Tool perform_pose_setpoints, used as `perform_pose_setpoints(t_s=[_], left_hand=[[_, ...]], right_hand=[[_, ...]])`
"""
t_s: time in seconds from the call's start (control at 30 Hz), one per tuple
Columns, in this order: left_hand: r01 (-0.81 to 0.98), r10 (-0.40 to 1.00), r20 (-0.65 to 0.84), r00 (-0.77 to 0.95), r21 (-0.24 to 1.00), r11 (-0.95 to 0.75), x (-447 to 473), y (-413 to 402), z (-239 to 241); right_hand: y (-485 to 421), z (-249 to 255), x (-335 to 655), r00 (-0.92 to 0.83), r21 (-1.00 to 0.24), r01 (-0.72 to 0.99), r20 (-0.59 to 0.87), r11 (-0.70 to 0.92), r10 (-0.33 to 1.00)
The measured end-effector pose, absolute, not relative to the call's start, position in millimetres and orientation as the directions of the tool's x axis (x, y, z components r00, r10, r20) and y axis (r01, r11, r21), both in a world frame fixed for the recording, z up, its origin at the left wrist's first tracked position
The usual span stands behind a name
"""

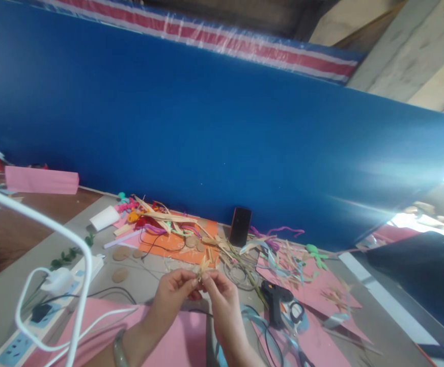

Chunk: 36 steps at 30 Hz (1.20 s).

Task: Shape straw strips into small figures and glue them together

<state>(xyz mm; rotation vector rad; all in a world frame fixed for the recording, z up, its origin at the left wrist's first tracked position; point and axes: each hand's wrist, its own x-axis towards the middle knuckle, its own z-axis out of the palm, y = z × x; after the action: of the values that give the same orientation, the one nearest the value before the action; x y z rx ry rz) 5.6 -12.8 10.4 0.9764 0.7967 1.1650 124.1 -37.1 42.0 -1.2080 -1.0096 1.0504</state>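
My left hand [178, 289] and my right hand [222, 293] meet over the near middle of the table, thumbs and fingers pinched together. Between their fingertips is a small pale-yellow piece of dried husk or straw [203, 265], with pointed tips sticking up. Its lower part is hidden by my fingers. Below my hands lies a pink paper sheet [176, 336]. To the right of my right hand rests a black hot glue gun [277, 300], with scissors [295, 312] beside it.
A power strip [18, 349] with a white plug [57, 281] and a looping white cable [88, 275] occupies the left. Craft strips cover an orange sheet [168, 243] behind. A phone [240, 227] leans against the blue partition [222, 127]. More scraps lie on pink paper [321, 285] at right.
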Motion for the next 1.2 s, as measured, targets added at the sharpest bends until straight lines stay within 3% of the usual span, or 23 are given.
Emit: perform_pose_setpoints(t_s=[0.27, 0.6, 1.2], left_hand=[[-0.347, 0.979, 0.013, 0.204, 0.936, 0.061, 5.8, -11.7, 3.6], [-0.272, 0.992, 0.026, 0.126, 0.962, 0.009, 5.5, -16.1, 13.1], [-0.239, 0.994, 0.018, 0.106, 0.971, 0.008, 6.2, -18.9, 16.9]], right_hand=[[-38.9, 46.1, 122.6, 0.218, -0.995, -0.084, 0.029, 0.049, 0.975], [-37.7, 42.4, 126.2, 0.169, -0.991, 0.073, 0.12, 0.109, 0.978], [-37.1, 49.1, 124.4, 0.208, -0.999, 0.006, 0.045, 0.045, 0.977]])
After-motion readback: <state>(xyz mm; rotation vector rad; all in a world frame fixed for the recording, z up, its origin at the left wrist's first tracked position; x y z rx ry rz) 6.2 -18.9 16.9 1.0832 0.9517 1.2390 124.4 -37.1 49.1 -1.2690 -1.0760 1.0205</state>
